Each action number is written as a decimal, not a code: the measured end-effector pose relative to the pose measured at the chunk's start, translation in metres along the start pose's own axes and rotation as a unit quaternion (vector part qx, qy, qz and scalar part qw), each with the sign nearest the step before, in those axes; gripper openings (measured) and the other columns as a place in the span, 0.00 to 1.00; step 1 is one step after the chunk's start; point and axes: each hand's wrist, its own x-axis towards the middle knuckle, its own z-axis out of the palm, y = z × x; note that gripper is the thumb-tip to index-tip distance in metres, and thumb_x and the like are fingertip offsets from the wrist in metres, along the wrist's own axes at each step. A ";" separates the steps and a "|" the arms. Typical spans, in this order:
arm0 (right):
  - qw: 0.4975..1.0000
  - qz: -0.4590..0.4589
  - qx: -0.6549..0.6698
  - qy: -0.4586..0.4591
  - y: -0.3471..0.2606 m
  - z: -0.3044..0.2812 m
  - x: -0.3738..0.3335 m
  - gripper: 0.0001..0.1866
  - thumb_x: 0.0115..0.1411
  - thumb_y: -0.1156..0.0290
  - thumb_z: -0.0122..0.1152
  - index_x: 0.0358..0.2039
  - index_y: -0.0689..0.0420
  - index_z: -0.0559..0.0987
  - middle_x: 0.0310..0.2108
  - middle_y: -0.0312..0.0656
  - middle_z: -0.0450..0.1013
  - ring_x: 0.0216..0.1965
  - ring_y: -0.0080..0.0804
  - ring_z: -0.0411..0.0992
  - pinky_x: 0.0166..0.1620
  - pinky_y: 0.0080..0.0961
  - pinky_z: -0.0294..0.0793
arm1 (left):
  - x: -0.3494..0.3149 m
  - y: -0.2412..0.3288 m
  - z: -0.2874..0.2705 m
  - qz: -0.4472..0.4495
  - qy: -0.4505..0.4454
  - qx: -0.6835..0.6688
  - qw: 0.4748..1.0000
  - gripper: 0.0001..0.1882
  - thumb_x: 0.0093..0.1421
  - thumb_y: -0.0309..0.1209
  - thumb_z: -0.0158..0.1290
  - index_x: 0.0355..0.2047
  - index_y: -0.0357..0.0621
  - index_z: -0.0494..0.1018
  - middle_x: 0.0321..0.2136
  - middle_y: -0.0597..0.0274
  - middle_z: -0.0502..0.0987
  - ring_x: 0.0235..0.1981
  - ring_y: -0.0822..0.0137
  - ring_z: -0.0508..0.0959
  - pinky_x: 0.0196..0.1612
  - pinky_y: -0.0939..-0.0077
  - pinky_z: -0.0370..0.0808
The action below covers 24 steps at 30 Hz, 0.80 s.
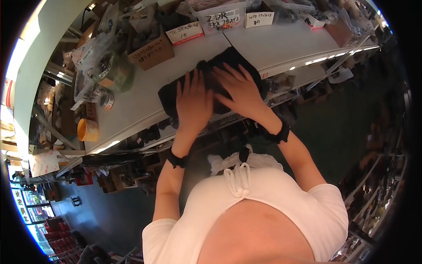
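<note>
A dark piece of cloth or clothing point(233, 57) lies spread on the white shelf top, its near side reaching the front edge. My left hand point(193, 99) rests flat on its left part, fingers stretched out and pointing away from me. On its right part lies my right hand point(241, 90), fingers spread and angled to the far left. Both palms face down, and neither hand grips anything. The cloth's exact kind cannot be made out. Each of my wrists carries a dark band.
Cardboard boxes point(151, 52) and a clear plastic bin point(220, 20) line the back of the shelf point(132, 108). To the left stand a greenish plastic-wrapped container point(115, 72), a small round tin point(106, 101) and a yellow tub point(88, 130). Lower shelves hold more goods.
</note>
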 end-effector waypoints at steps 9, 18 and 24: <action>0.992 0.082 -0.067 0.068 0.049 -0.010 0.007 0.26 0.56 0.54 0.47 0.50 0.58 0.70 0.56 0.40 0.63 0.59 0.40 0.56 0.60 0.41 0.50 | 0.055 0.032 0.029 0.048 0.022 -0.106 0.993 0.25 0.60 0.38 0.40 0.54 0.35 0.62 0.56 0.52 0.62 0.59 0.54 0.59 0.59 0.57 0.54; 0.996 0.050 -0.065 0.031 -0.023 0.030 0.052 0.34 0.58 0.41 0.40 0.53 0.56 0.69 0.58 0.39 0.60 0.62 0.39 0.51 0.62 0.48 0.42 | 0.003 -0.044 -0.008 -0.015 -0.009 -0.082 0.997 0.23 0.61 0.37 0.40 0.55 0.41 0.62 0.57 0.55 0.60 0.59 0.57 0.59 0.59 0.59 0.55; 0.999 -0.030 -0.008 0.008 -0.099 0.083 0.095 0.36 0.56 0.38 0.39 0.52 0.57 0.69 0.57 0.42 0.60 0.62 0.41 0.51 0.61 0.51 0.41 | -0.052 -0.134 -0.037 -0.074 -0.036 -0.056 0.995 0.25 0.63 0.41 0.37 0.57 0.42 0.59 0.57 0.55 0.60 0.60 0.57 0.57 0.60 0.59 0.53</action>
